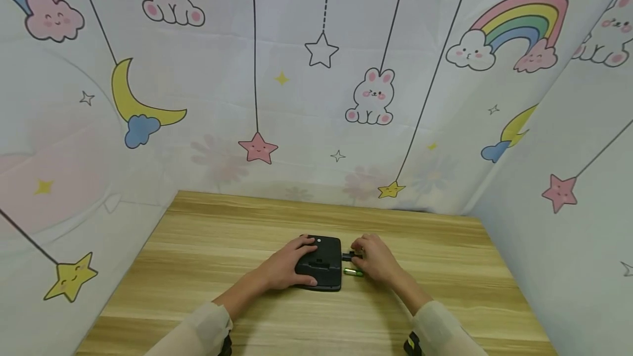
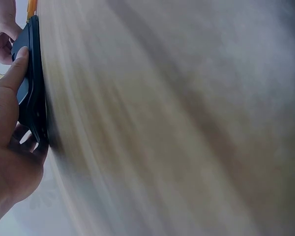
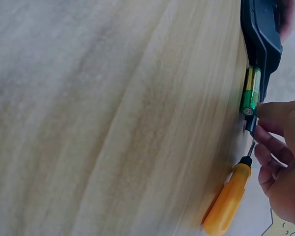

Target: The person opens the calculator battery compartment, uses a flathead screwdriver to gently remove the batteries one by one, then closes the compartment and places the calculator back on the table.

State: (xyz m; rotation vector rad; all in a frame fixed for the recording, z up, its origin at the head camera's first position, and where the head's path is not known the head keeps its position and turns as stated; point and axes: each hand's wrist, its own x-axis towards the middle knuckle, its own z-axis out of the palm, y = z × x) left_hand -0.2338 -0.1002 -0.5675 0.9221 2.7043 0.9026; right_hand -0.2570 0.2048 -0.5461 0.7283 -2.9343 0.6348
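A black plastic device [image 1: 330, 257] with a recessed slot in its upper face lies on the wooden table. My left hand [image 1: 284, 267] grips it from the left, thumb at the near side and fingers spread over the far side. At the device's right edge, my right hand [image 1: 378, 260] pinches a small flat black piece [image 1: 348, 256], partly hidden by the fingers. A green battery [image 3: 251, 91] lies beside the device, just nearer than that piece and close to the right thumb. An orange-handled screwdriver [image 3: 228, 199] lies by the right hand, its shaft toward the fingers.
The wooden table [image 1: 237, 224] ends at a back edge against a white cloth backdrop [image 1: 306, 103] printed with stars, rabbits and rainbows. More of the cloth stands along the left and right sides.
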